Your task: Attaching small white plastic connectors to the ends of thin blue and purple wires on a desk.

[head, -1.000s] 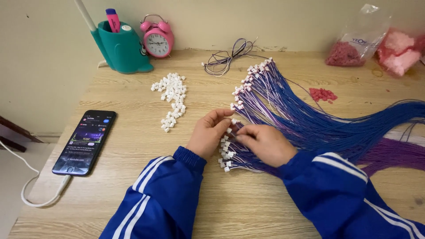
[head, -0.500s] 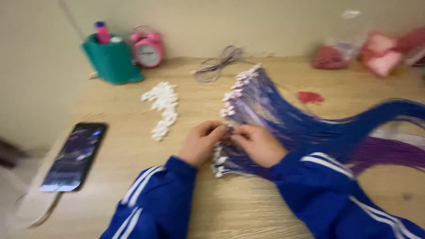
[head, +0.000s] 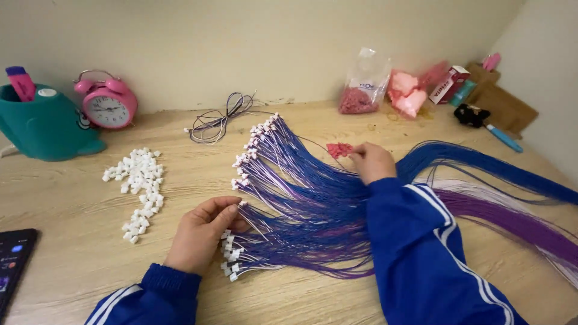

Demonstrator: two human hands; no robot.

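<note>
Pale matt wood-grain tabletop (head: 72, 198) bore glossy blue and purple plastic-sheathed wires (head: 313, 210), small white plastic connector housings (head: 139, 183), a glossy pink alarm clock (head: 107, 103), a smooth teal plastic holder (head: 48, 129) and a clear crinkled plastic bag (head: 364, 81).

Probably a home desk used for piecework, light wooden tabletop (head: 78, 271) against a plain cream wall, pink twin-bell alarm clock (head: 108, 105) and teal plastic desk organiser (head: 48, 129) far beyond the left hand (head: 201, 238), fanned blue-and-purple wire bundle (head: 313, 204) between both hands

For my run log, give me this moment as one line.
left hand: pinching wire ends | right hand: at red pieces | white connectors: piled left
</note>
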